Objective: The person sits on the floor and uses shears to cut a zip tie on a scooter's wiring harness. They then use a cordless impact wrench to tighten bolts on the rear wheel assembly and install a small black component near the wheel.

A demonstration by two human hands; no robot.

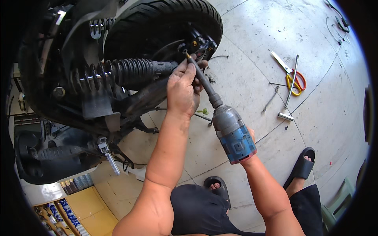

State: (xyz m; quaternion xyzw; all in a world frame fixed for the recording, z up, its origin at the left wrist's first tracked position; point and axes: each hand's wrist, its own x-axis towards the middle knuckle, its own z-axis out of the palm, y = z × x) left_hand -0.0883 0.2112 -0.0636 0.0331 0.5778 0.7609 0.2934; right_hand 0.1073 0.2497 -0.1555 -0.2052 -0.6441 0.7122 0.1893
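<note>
My right hand (pixel 251 135) is mostly hidden behind a blue and grey impact wrench (pixel 233 135) and grips it from behind. A long dark socket extension (pixel 205 83) runs from the tool up to the wheel hub. Near the extension's upper end, my left hand (pixel 182 87) is closed with thumb and fingers around it. The brass-coloured tip lies at a small round fitting (pixel 185 51) beside the hub; whether it is seated there I cannot tell. Black and gold brake parts (pixel 200 43) sit just beyond my left fingertips, inside the motorcycle tyre (pixel 165 15).
A shock absorber (pixel 130 72) with a ribbed boot lies left of my left hand. On the tiled floor at right are scissors (pixel 293 81), a T-handle wrench (pixel 290 92) and a thin wrench (pixel 271 99). A green stool (pixel 339 202) stands lower right; yellow shelving (pixel 88 206) lower left.
</note>
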